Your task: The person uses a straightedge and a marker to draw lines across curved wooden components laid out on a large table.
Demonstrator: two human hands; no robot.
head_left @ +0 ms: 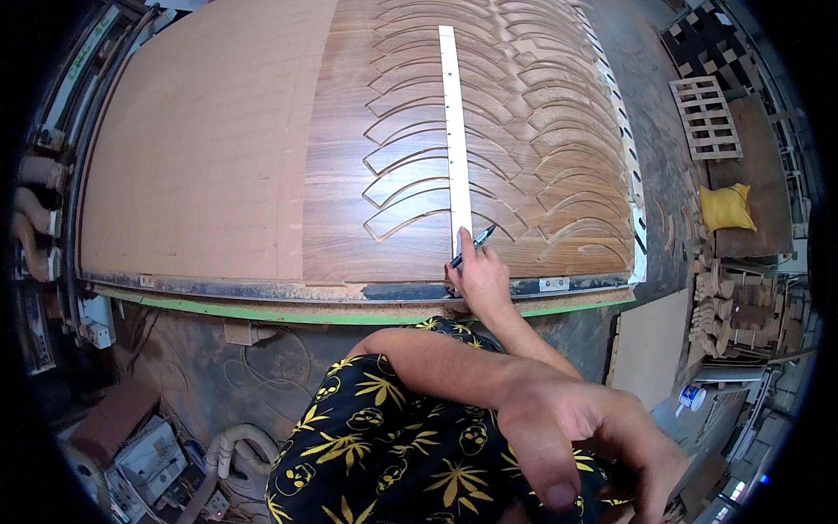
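Observation:
A long pale straightedge [452, 122] with small dark marks along it lies on a brown wood-grain board [336, 201]. Several curved strips [410, 210] are outlined in the board by cut grooves, and the straightedge crosses one column of them. My right hand [484, 278] is closed around a dark marker [478, 242] at the straightedge's near end, the index finger resting by its edge. Close to the camera, my left hand [594, 437] is raised over my patterned shirt, its forearm passing over my right arm. Its thumb and fingers are apart, with nothing visible between them.
A plain tan sheet [205, 148] covers the left of the large machine bed, whose front has a green edge [375, 316]. Sawdust and hoses [236, 445] lie below left. To the right are a slatted pallet [705, 118], a yellow sack [727, 208] and stacked wooden pieces [711, 310].

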